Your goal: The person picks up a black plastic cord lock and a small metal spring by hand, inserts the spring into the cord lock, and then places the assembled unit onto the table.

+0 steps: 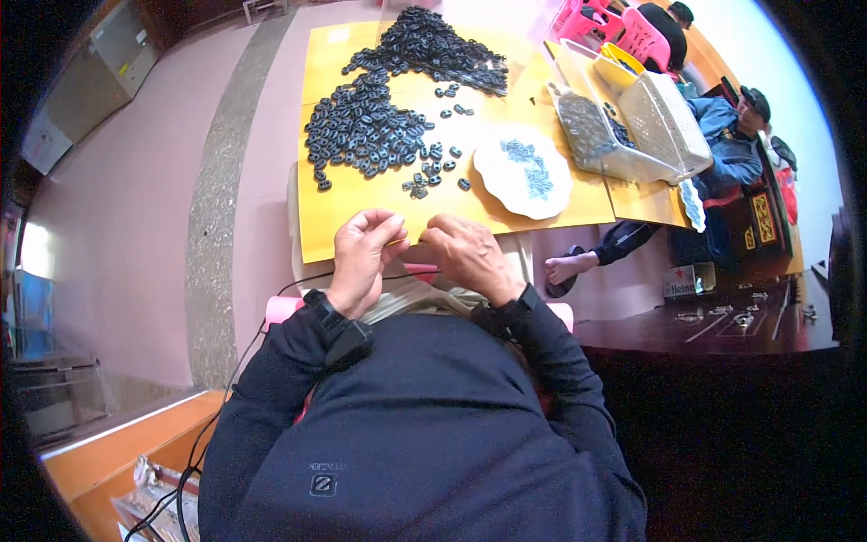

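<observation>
My left hand (368, 253) and my right hand (470, 257) face each other just off the near edge of the yellow table (339, 230). Thumb and fingers are pinched on both; whatever sits between the fingertips is too small to make out. Beyond them lies a pile of small black two-holed plastic pieces (366, 131), with several loose ones at its right side. To the right, a white scalloped plate (492, 181) carries a scatter of tiny bluish pieces (533, 172).
A larger black heap (429, 45) lies at the table's far end. Clear plastic bins (646, 167) stand along the right, one with dark pieces inside. Another person (731, 149) sits beyond them, near pink chairs (641, 36). A black cable (244, 361) runs past my left arm.
</observation>
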Action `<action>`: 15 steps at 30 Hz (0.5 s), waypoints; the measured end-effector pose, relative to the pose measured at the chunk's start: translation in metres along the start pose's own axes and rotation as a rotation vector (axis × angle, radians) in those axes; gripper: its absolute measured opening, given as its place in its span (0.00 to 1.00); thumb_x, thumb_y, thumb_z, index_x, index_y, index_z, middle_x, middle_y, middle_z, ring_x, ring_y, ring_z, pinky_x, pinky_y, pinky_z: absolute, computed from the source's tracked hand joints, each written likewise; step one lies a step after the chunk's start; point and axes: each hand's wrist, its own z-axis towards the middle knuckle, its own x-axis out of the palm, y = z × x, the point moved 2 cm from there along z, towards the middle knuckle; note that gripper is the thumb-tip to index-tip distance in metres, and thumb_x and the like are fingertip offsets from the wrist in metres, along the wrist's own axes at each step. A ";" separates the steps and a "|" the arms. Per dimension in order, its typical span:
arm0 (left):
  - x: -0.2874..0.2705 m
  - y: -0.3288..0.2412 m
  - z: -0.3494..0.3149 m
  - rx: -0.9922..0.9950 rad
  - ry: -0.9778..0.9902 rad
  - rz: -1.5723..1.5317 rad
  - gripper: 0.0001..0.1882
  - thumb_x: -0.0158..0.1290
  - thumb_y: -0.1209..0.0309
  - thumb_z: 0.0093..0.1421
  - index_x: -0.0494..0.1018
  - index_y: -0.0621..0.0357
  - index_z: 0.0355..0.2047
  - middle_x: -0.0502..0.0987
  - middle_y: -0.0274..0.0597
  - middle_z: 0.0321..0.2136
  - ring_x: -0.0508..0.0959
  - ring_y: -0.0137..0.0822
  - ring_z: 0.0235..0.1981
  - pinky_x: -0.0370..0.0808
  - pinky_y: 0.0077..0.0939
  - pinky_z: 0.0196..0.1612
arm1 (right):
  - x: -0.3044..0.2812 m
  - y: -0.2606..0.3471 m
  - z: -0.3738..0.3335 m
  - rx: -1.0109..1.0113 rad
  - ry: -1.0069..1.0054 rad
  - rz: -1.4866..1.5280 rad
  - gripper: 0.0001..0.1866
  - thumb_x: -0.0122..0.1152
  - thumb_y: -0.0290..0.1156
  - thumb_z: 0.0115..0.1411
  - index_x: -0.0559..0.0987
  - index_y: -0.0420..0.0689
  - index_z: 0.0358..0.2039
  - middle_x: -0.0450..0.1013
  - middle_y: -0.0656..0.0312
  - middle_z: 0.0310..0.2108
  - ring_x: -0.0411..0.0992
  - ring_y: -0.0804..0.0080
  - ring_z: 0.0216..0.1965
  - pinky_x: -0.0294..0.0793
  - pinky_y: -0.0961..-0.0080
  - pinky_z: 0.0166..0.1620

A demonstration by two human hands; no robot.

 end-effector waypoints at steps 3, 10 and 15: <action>0.004 0.001 -0.001 -0.009 0.051 0.028 0.05 0.56 0.74 0.61 0.72 0.60 0.36 0.76 0.35 0.30 0.77 0.26 0.30 0.79 0.19 0.35 | 0.001 -0.008 -0.004 0.085 -0.088 0.134 0.09 0.64 0.28 0.50 0.73 0.43 0.29 0.69 0.58 0.27 0.72 0.58 0.30 0.72 0.65 0.33; 0.012 0.002 -0.006 -0.118 0.238 0.177 0.11 0.56 0.71 0.61 0.73 0.62 0.42 0.78 0.35 0.32 0.78 0.25 0.31 0.79 0.19 0.37 | -0.011 -0.001 0.004 0.251 -0.207 0.489 0.06 0.60 0.24 0.57 0.79 0.39 0.35 0.74 0.55 0.27 0.75 0.62 0.30 0.73 0.72 0.33; 0.012 0.001 -0.008 -0.113 0.242 0.161 0.10 0.55 0.70 0.62 0.74 0.62 0.42 0.78 0.35 0.31 0.78 0.24 0.30 0.78 0.19 0.37 | -0.007 -0.001 0.000 0.407 -0.157 0.841 0.07 0.60 0.20 0.58 0.79 0.35 0.38 0.76 0.62 0.30 0.73 0.79 0.32 0.73 0.82 0.35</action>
